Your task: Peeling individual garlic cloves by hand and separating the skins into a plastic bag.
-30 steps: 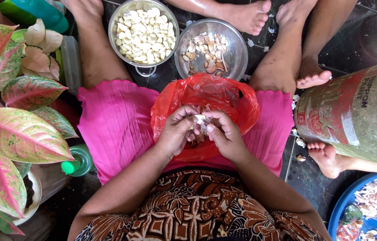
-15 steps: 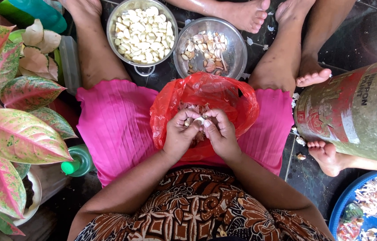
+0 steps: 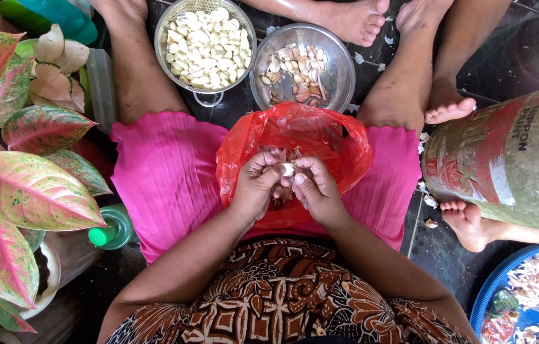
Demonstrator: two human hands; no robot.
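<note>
Far left: a potted plant (image 3: 21, 185) with pink-and-green leaves, and a green-capped bottle (image 3: 111, 230) beside the pink skirt (image 3: 167, 185).

Upper middle: 2 metal vessels are set on the dark tiled floor (image 3: 518, 51) between the shins. A colander (image 3: 205, 41) is heaped with pale peeled garlic cloves; just right of it a steel bowl (image 3: 301, 67) holds a thinner scatter of unpeeled cloves and skins.

Centre: a red plastic bag (image 3: 333, 143) lies open on the lap, skins collected inside it. Above the bag's mouth the left hand (image 3: 258, 188) is curled shut, and a single garlic clove (image 3: 288, 169) is pinched at its fingertips. The right hand (image 3: 315, 189) is closed against the same clove from the other side, thumb and forefinger at its surface.

Step judged in hand: peeling, skin being worked off over the bag. The next move would call for the loosened skin to be stripped clear while the clove is kept pinched.

Right: a large paint can (image 3: 505, 159) on its side, another person's bare foot (image 3: 467, 223), and a blue basin (image 3: 524, 299) of skins.
</note>
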